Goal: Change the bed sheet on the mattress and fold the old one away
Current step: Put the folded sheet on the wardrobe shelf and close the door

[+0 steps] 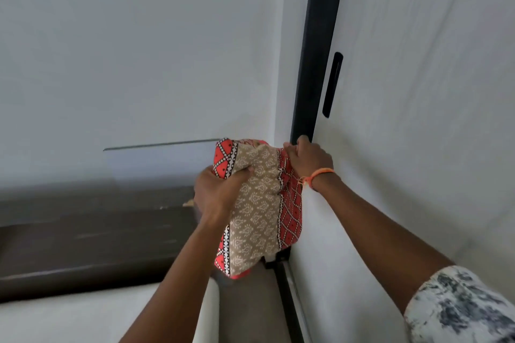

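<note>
Beige-and-red folded sheet (259, 203) | my left hand (220, 192) grips its left edge | my right hand (309, 160) clutches its top-right corner | sheet's far side hidden.

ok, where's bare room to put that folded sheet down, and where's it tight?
Free: the pale mattress top below the left hand, bordered by the dark headboard ledge, which is also bare. Tight: the corner where both hands hold the folded sheet; the right hand sits against the wardrobe door edge, with only a narrow floor strip below.
</note>
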